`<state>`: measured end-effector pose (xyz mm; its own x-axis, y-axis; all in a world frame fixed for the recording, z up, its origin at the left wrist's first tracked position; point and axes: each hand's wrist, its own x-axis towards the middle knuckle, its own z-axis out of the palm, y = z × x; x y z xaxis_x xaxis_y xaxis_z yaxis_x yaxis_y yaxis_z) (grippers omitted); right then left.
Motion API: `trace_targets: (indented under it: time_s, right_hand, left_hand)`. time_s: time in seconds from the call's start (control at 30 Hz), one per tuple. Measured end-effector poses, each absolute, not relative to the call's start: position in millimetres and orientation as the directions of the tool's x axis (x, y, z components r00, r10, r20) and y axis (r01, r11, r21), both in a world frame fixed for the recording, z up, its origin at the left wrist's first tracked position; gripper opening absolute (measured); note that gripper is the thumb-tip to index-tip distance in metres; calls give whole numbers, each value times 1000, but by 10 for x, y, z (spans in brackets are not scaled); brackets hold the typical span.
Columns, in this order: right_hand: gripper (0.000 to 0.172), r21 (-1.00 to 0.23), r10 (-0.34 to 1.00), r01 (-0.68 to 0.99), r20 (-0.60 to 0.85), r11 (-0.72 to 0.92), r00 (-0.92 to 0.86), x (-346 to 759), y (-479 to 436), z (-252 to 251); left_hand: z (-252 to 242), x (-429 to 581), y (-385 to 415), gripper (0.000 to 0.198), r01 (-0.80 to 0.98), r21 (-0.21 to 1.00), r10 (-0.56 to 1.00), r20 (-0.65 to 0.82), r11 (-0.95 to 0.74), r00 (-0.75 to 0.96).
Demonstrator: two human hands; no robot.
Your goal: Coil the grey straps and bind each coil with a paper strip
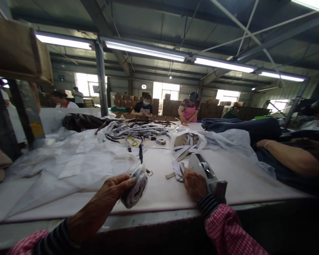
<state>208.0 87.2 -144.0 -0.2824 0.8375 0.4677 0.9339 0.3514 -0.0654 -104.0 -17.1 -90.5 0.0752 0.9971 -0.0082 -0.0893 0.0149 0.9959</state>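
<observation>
the left hand clasps a rolled grey strap bundle, fingers pressed together; the right hand sits against a metal tape dispenser, its fingers impossible to make out.

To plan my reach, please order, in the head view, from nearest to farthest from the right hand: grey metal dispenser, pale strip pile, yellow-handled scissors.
1. Grey metal dispenser: touching the right hand, rightward.
2. Pale strip pile: just left.
3. Yellow-handled scissors: far up the table, left.
</observation>
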Motion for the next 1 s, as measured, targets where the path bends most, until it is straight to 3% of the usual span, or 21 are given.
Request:
trace_targets:
  time_s: [0.13, 0.23, 0.33, 0.43, 0.57, 0.8, 1.0]
  right_hand:
    - [24, -145, 835, 922, 490, 360, -249, 2029, 746, -1242]
    - [21, -289, 832, 854, 493, 433, -255, 1981, 491, -1036]
    - [28, -590, 858, 624, 323, 512, -399, 1902, 143, -894]
    - [29, -840, 860, 398, 146, 369, -489, 1796, -125, -887]
    - [31, -864, 902, 376, 177, 334, -394, 1685, -194, -995]
    - [32, -947, 859, 120, 212, 299, -465, 1474, -89, -1052]
    - [24, -961, 909, 47, 239, 271, -342, 1292, -46, -1090]
  left_hand:
    - [-951, -1001, -142, 40, -32, 998, 989, -42, 47, 141]
    - [-928, -960, -135, 38, -46, 996, 986, -69, 77, 154]
    - [-845, -895, -130, 38, -98, 992, 978, -61, 82, 200]
    - [-746, -822, -135, 37, -136, 988, 971, -33, 67, 238]
    - [-698, -757, -142, 35, -144, 987, 970, -36, 72, 242]
    - [-755, -726, -119, 25, -168, 985, 952, 7, 47, 308]
    - [-754, -716, -137, 26, -58, 998, 959, 30, -14, 284]
